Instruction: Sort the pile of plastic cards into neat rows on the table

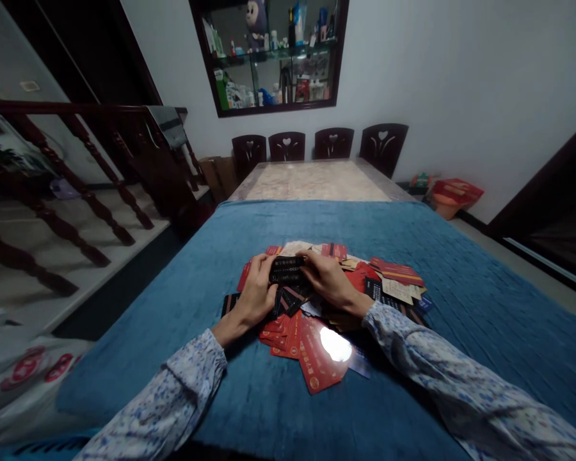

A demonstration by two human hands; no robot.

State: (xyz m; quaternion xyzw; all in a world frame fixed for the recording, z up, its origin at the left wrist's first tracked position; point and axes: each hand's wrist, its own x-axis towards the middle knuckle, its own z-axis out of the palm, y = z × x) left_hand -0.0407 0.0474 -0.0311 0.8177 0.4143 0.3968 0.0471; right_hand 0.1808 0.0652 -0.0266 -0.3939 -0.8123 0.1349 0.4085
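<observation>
Between my two hands is a black card (287, 270) with pale printed lettering; whether more cards lie behind it I cannot tell. My left hand (254, 296) grips its left end, thumb low and fingers along the top. At the right end my right hand (333, 280) is closed on the same card, its fingers partly hidden. Below and around them spreads a loose heap of cards: a glossy red card (319, 358) with gold print in front, black cards (290, 299) under the hands, and a dark red card (397, 271) at the right beside a cream slip (397, 289).
A blue cloth (182, 358) covers the near table; its bare stone top (312, 179) shows beyond. Several dark chairs (333, 142) line the far end. White plastic bags (33, 378) stand at the left. A wooden railing (77, 150) runs at far left, and a red bag (456, 191) sits at right.
</observation>
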